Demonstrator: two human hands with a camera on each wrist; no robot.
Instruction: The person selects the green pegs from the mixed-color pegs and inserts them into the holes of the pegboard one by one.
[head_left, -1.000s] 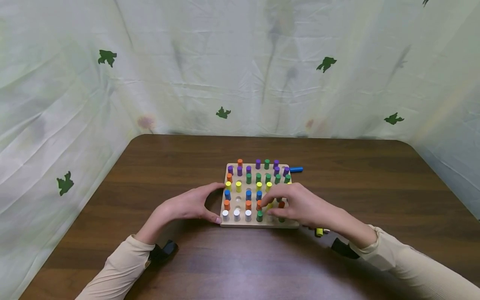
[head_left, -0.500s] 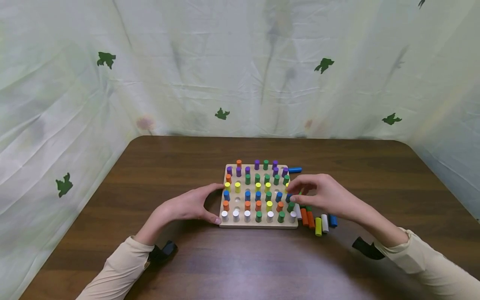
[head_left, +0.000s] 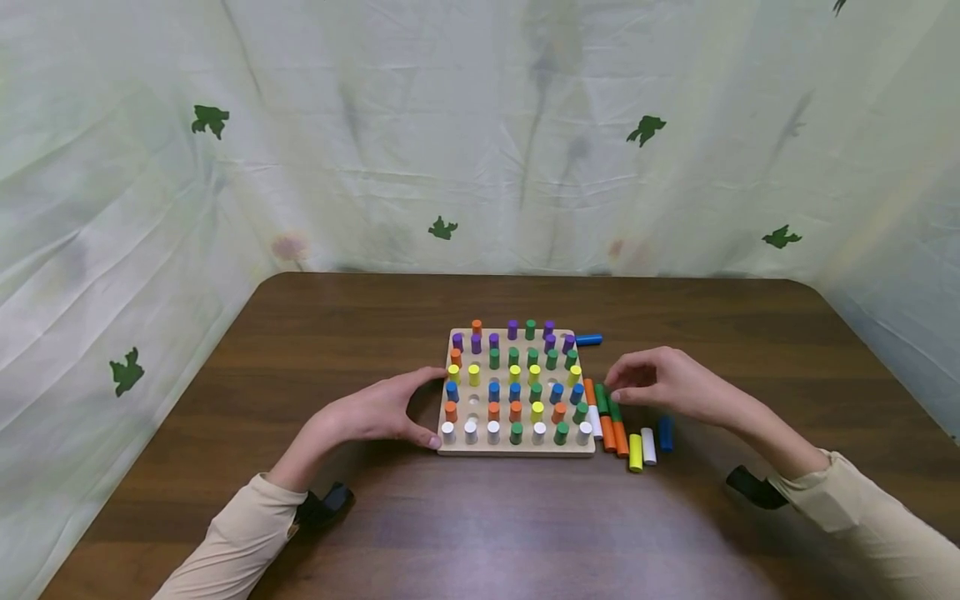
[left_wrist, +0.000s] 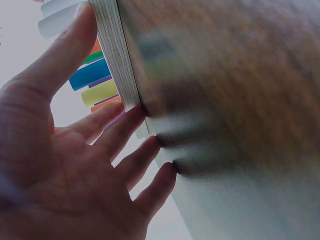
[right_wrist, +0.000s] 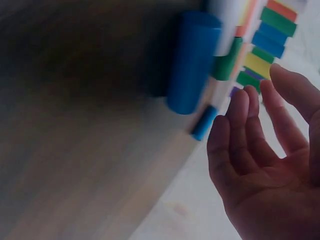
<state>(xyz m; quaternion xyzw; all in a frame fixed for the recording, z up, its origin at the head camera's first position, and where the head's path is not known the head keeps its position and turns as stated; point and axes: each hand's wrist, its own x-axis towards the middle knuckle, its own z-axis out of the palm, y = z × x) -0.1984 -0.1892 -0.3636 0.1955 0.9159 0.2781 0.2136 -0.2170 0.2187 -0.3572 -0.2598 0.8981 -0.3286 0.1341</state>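
Note:
A light wooden pegboard (head_left: pixel 517 450) holds rows of short coloured pegs, with a few bare holes. My left hand (head_left: pixel 382 408) rests against its left side; the thumb touches the front left corner, and the index fingertip reaches the edge farther back. In the left wrist view the other fingertips (left_wrist: pixel 167 172) touch the table. My right hand (head_left: pixel 667 383) hovers right of the board, fingers bent and thumb apart, with nothing between them in the right wrist view. Its fingertips are close to the green pegs (head_left: pixel 615 410) lying loose beside the board.
Orange pegs (head_left: pixel 620 439) and a white peg (head_left: pixel 595 422) lie along the board's right side. Nearer the front are a yellow peg (head_left: pixel 636 454), another white peg (head_left: pixel 648 446) and a blue peg (head_left: pixel 666 433). A second blue peg (head_left: pixel 588 340) lies at the back right corner.
My right hand has moved from over the front of the board rightward to the loose pegs, uncovering the pegs on the board's right side. The left hand has stayed at the board's edge.

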